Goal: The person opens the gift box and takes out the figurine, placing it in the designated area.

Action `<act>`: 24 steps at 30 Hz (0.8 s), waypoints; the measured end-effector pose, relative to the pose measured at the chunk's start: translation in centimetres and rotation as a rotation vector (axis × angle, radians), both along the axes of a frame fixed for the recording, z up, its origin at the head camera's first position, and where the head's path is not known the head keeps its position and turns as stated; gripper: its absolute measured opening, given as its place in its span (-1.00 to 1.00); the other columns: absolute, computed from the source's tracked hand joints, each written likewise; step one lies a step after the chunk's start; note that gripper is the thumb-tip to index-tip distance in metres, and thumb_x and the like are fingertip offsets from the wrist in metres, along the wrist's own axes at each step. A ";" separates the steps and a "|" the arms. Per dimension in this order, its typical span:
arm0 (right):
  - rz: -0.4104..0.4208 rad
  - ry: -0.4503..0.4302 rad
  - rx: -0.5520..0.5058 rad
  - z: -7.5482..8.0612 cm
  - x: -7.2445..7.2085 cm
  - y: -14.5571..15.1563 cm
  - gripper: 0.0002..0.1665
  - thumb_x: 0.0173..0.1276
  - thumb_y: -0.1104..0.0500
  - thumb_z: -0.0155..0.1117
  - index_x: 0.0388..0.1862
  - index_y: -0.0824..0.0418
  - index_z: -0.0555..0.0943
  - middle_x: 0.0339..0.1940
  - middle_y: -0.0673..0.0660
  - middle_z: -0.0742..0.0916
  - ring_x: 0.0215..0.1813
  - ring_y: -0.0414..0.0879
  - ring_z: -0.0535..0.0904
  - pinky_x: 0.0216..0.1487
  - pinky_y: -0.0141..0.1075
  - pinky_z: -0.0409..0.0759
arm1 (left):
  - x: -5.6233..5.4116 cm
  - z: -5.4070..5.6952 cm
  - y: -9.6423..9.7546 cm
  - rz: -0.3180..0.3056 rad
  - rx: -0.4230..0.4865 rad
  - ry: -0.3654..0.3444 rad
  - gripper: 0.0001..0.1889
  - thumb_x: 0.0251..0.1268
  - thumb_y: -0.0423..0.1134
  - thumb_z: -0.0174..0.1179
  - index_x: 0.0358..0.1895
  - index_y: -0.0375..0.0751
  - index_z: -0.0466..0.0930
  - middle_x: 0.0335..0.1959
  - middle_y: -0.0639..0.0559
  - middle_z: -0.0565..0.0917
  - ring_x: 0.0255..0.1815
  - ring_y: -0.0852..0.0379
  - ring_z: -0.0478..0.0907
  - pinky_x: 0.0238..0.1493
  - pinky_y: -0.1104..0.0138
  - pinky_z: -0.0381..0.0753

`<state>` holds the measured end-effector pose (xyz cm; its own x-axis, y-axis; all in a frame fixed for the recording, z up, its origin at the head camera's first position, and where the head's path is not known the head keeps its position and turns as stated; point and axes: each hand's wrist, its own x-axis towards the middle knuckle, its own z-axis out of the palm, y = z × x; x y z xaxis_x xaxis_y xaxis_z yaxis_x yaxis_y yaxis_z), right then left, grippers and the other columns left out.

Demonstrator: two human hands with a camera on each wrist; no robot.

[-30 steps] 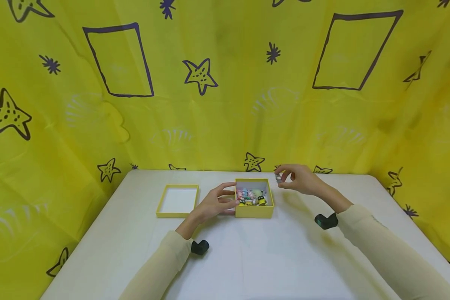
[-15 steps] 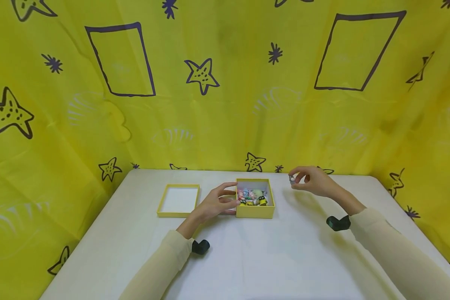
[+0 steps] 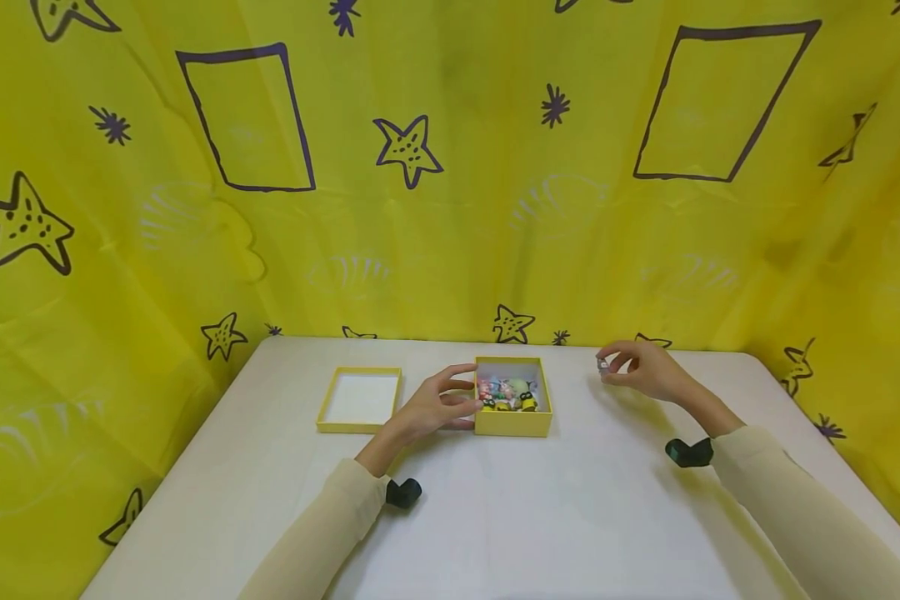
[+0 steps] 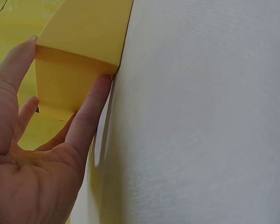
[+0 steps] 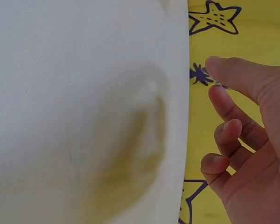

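Observation:
My left hand (image 3: 431, 404) rests its fairly straight, spread fingers against the left side of an open yellow box (image 3: 512, 424). In the left wrist view, its fingertips touch the edges of the box's yellow wall (image 4: 67, 79). Small toy figures (image 3: 506, 392) lie inside, some pink, some yellow and black, one pale green. To the right of the box, my right hand (image 3: 648, 371) pinches a small grey-and-white figurine (image 3: 603, 364) between thumb and forefinger, over the back of the table. The right wrist view shows only a sliver of it between the fingertips.
A shallow yellow-rimmed lid (image 3: 360, 400) with a white inside lies on the white table (image 3: 540, 517), left of the box. Behind the table hangs a yellow curtain (image 3: 472, 233) with starfish drawings.
My right hand has moved to the right with the figurine, away from the box, and slightly lower. My left hand stays at the box's side.

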<state>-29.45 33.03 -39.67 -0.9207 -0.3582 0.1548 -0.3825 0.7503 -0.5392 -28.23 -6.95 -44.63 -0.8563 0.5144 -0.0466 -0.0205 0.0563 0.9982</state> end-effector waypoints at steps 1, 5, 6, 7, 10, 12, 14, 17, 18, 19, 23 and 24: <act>-0.005 -0.001 0.002 -0.2 -0.1 0.2 -0.56 0.29 0.24 0.52 0.12 0.34 0.67 -0.28 0.08 0.77 -0.29 -0.02 0.52 -0.32 -0.30 0.54 | 0.0 0.0 0.0 -0.001 0.002 -0.001 -0.26 0.37 -0.30 0.38 0.56 0.04 0.29 0.41 -0.26 0.41 0.24 -0.13 0.59 0.02 0.07 0.76; -0.022 -0.019 0.008 -0.9 -0.3 0.8 -0.55 0.29 0.21 0.54 0.13 0.32 0.68 -0.28 0.07 0.77 -0.28 -0.02 0.53 -0.32 -0.30 0.54 | -0.1 -0.1 0.0 -0.013 0.012 0.002 -0.26 0.38 -0.32 0.36 0.57 0.01 0.27 0.42 -0.26 0.40 0.22 -0.12 0.60 0.02 0.06 0.76; -0.029 -0.025 0.008 -1.0 -0.3 0.9 -0.55 0.29 0.20 0.54 0.13 0.32 0.68 -0.28 0.07 0.76 -0.28 -0.02 0.53 -0.32 -0.30 0.55 | -0.1 -0.1 0.0 -0.016 0.013 0.006 -0.25 0.38 -0.33 0.36 0.58 -0.01 0.26 0.42 -0.27 0.40 0.22 -0.12 0.60 0.01 0.06 0.76; -0.036 -0.032 0.007 -1.2 -0.4 1.1 -0.55 0.29 0.19 0.54 0.13 0.31 0.68 -0.28 0.07 0.76 -0.28 -0.02 0.53 -0.33 -0.30 0.55 | -0.1 0.0 0.0 -0.016 0.013 0.005 -0.25 0.38 -0.33 0.36 0.58 -0.02 0.25 0.42 -0.26 0.40 0.21 -0.11 0.60 0.01 0.06 0.76; -0.056 -0.047 0.007 -1.7 -0.6 1.5 -0.55 0.31 0.17 0.53 0.13 0.29 0.69 -0.29 0.06 0.76 -0.29 -0.04 0.54 -0.35 -0.31 0.55 | -0.1 0.0 0.0 -0.017 0.012 0.001 -0.24 0.39 -0.34 0.35 0.60 -0.05 0.22 0.42 -0.27 0.39 0.21 -0.11 0.61 0.01 0.06 0.76; -0.070 -0.052 0.004 -2.0 -0.7 1.8 -0.56 0.31 0.18 0.53 0.13 0.29 0.69 -0.29 0.07 0.75 -0.29 -0.04 0.55 -0.37 -0.31 0.55 | -0.2 0.0 0.1 -0.013 0.006 -0.007 -0.23 0.39 -0.33 0.35 0.60 -0.03 0.22 0.42 -0.26 0.39 0.20 -0.10 0.61 0.01 0.07 0.76; -0.079 -0.052 0.004 -2.3 -0.8 2.1 -0.56 0.31 0.19 0.53 0.13 0.29 0.69 -0.29 0.08 0.75 -0.28 -0.04 0.56 -0.37 -0.31 0.55 | -0.3 0.0 0.1 -0.012 0.004 -0.004 -0.23 0.39 -0.34 0.35 0.60 -0.05 0.21 0.42 -0.26 0.39 0.20 -0.11 0.61 0.01 0.07 0.76; -0.087 -0.055 0.003 -2.6 -0.9 2.4 -0.56 0.30 0.19 0.53 0.12 0.30 0.68 -0.28 0.10 0.74 -0.25 -0.01 0.57 -0.34 -0.30 0.55 | -0.4 -0.1 0.1 -0.011 -0.004 0.005 -0.23 0.39 -0.34 0.35 0.60 -0.06 0.21 0.42 -0.25 0.40 0.21 -0.10 0.60 0.00 0.08 0.77; -0.094 -0.059 0.001 -2.7 -1.0 2.5 -0.57 0.30 0.19 0.53 0.12 0.29 0.69 -0.28 0.10 0.74 -0.24 -0.01 0.57 -0.33 -0.30 0.55 | -0.4 -0.1 0.1 -0.010 -0.006 0.007 -0.23 0.39 -0.34 0.35 0.60 -0.06 0.21 0.42 -0.25 0.40 0.21 -0.11 0.60 0.00 0.08 0.77; -0.096 -0.064 0.000 -2.8 -1.0 2.6 -0.57 0.30 0.19 0.53 0.12 0.29 0.69 -0.28 0.10 0.74 -0.23 -0.01 0.57 -0.32 -0.30 0.55 | -0.4 -0.1 0.1 -0.009 -0.007 0.008 -0.23 0.39 -0.34 0.35 0.60 -0.06 0.21 0.42 -0.25 0.40 0.21 -0.11 0.60 -0.01 0.08 0.77; -0.097 -0.090 -0.008 -3.0 -1.0 2.8 -0.56 0.31 0.18 0.52 0.13 0.29 0.68 -0.26 0.12 0.74 -0.22 -0.01 0.57 -0.29 -0.29 0.55 | -0.5 -0.3 0.1 -0.004 -0.009 0.003 -0.23 0.39 -0.34 0.35 0.60 -0.04 0.22 0.41 -0.25 0.40 0.21 -0.10 0.60 0.00 0.08 0.76; -0.096 -0.095 -0.010 -3.1 -1.0 2.8 -0.56 0.31 0.18 0.53 0.13 0.29 0.68 -0.26 0.12 0.75 -0.22 -0.01 0.57 -0.29 -0.29 0.55 | -0.4 -0.3 0.1 -0.003 -0.009 0.003 -0.23 0.39 -0.34 0.35 0.60 -0.04 0.22 0.41 -0.25 0.40 0.21 -0.10 0.60 0.00 0.08 0.76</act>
